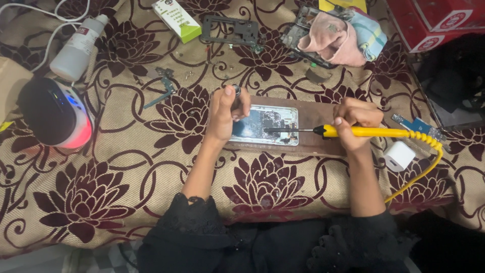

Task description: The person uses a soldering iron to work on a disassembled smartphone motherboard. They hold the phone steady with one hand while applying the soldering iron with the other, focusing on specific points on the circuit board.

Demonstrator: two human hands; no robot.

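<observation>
Floral cloth point(126, 167) under wooden board point(313, 144)

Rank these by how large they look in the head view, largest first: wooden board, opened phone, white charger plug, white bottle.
1. Wooden board
2. White bottle and opened phone: too close in apparent size to rank
3. White charger plug
</observation>
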